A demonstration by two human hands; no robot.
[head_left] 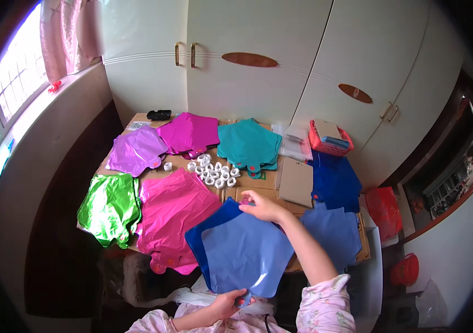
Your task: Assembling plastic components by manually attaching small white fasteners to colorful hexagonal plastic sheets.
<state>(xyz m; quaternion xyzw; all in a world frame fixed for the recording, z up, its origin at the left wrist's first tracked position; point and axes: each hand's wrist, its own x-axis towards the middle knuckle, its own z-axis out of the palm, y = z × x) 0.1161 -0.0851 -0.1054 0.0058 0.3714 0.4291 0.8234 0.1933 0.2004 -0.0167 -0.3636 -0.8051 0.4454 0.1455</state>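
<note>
My left hand (229, 302) grips the narrow neck at the bottom of a flat blue star-shaped foil balloon (244, 252). My right hand (262, 206) pinches the balloon's upper point near the middle of the table. A darker blue balloon (206, 227) lies directly under the held one. Several small white rolls (214, 171) sit clustered further back on the cardboard-covered table (258, 191).
Flat foil balloons lie in piles: green (111, 208), pink (172, 213), purple (136, 151), magenta (190, 133), teal (249, 145), dark blue (333, 180) and light blue (333, 233). A red basket (330, 141) stands at the back right. White cupboards (258, 55) rise behind.
</note>
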